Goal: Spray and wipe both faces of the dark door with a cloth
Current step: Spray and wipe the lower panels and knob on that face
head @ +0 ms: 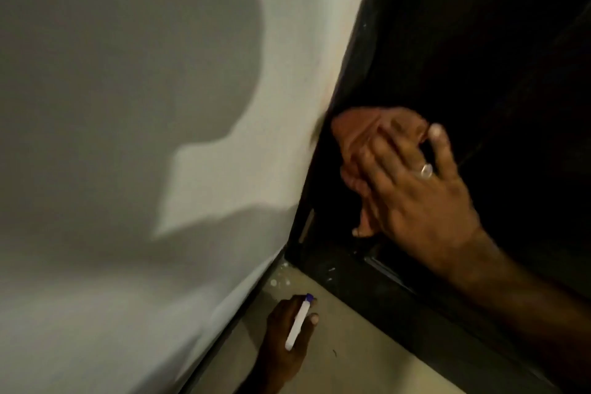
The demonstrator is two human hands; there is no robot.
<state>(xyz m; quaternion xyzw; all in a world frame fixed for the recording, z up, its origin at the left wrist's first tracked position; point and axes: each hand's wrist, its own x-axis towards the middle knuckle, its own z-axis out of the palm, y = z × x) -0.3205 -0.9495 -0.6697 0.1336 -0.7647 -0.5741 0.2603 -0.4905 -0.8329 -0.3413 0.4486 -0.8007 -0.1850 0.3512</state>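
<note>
The dark door (479, 41) fills the right side of the head view, next to a white wall. My right hand (415, 189) lies flat with fingers spread, pressing an orange-pink cloth (355, 144) against the door's lower left part near its edge. Low down, my left hand (287, 329) grips a slim white spray bottle (299, 321) with a blue tip, held near the floor and away from the door.
A white wall (160, 105) with a large shadow takes up the left. A dark door frame and threshold (367, 281) run along the bottom of the door. Beige floor (345, 345) with a few white specks lies below.
</note>
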